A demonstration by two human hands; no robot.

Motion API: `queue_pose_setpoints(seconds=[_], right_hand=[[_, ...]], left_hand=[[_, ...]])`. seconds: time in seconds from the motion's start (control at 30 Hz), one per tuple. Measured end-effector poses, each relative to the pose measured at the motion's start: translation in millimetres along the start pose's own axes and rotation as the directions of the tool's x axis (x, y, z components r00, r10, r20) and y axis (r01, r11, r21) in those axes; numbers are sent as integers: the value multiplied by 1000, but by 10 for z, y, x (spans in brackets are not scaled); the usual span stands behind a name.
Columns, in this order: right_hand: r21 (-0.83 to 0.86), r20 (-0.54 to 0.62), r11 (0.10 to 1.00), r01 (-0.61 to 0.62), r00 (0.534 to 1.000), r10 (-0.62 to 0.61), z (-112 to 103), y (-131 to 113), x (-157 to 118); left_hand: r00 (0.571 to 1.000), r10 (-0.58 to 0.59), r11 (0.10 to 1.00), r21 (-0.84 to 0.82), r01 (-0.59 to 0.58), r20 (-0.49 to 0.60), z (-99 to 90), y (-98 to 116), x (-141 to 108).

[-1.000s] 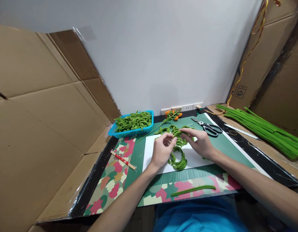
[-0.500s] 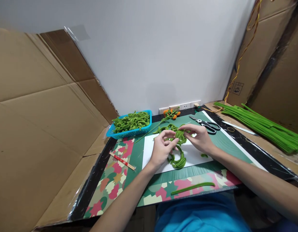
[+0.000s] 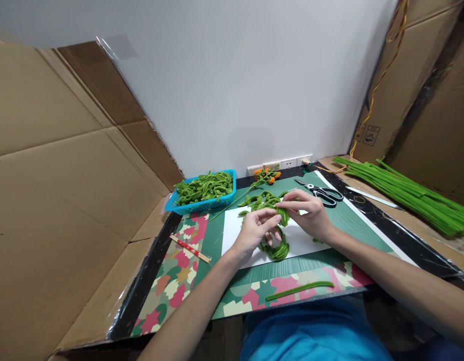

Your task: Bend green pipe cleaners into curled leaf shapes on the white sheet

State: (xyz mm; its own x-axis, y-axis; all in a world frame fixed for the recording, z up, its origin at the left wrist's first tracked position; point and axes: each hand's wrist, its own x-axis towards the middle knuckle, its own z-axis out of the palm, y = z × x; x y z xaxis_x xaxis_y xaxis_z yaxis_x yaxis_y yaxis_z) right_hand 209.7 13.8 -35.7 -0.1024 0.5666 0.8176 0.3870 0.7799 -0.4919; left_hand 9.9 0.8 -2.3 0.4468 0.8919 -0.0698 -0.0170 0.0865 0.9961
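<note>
My left hand point(image 3: 257, 228) and my right hand point(image 3: 306, 210) meet over a white sheet of paper point(image 3: 232, 238). Between their fingertips is a small curved piece of green pipe cleaners point(image 3: 282, 216), bent side by side into a leaf-like shape. Both hands pinch it, the right from above and the left from the side. Under the left fingers, a curled ring of green pipe cleaners point(image 3: 280, 251) lies on the paper. Behind the hands sits a loose heap of bent green pieces point(image 3: 265, 199). Fingers partly hide the held piece.
A blue basket point(image 3: 205, 204) of bent green pieces stands at the back left. An orange-flowered stem point(image 3: 267, 176), black-handled scissors point(image 3: 325, 194), wrapped chopsticks point(image 3: 190, 248) and a single green pipe cleaner point(image 3: 299, 291) lie around. Straight green pipe cleaners point(image 3: 408, 195) are bundled at right.
My fingers have shifted slightly around the held green piece, which has turned and dropped a little. My left fingers now spread more over the ring. Everything else stays put.
</note>
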Motion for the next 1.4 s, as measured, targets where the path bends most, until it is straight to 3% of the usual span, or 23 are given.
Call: queue_pose_setpoints(seconds=[0.23,0.67,0.8,0.9,0.97,1.03,1.1,1.17,1.27,1.4], right_hand=[[60,0,997,-42,999,42,9,-82,-7],[93,54,984,-149,988,144,-146,-20,82],[39,151,987,-159,977,151,-227,53,124],[-130,298,974,-183,930,215,-344,85,178],[-289,363,936,-201,882,301,-452,88,180],[-425,388,881,-208,837,385,-571,69,129],[-512,402,832,-211,798,450,-686,23,28],[-576,392,788,-215,773,498,-786,-47,-103],[-678,334,709,-193,778,531,-908,-176,-282],[-721,375,654,-230,664,647,-1060,-320,-380]], left_hand=[[997,72,993,101,-69,-25,24,25,-21],[988,144,988,66,-140,-58,-1,-55,7],[982,176,982,79,-171,-69,-46,-36,40],[965,240,962,160,-221,-109,-111,-42,64],[929,349,892,346,-289,-124,-156,-63,63],[872,487,717,595,-361,-57,-186,-87,45],[834,548,523,753,-399,61,-195,-108,19],[816,555,395,812,-429,161,-191,-124,-1],[764,583,274,818,-506,278,-191,-139,-8],[667,656,134,815,-563,353,-221,-148,3]])
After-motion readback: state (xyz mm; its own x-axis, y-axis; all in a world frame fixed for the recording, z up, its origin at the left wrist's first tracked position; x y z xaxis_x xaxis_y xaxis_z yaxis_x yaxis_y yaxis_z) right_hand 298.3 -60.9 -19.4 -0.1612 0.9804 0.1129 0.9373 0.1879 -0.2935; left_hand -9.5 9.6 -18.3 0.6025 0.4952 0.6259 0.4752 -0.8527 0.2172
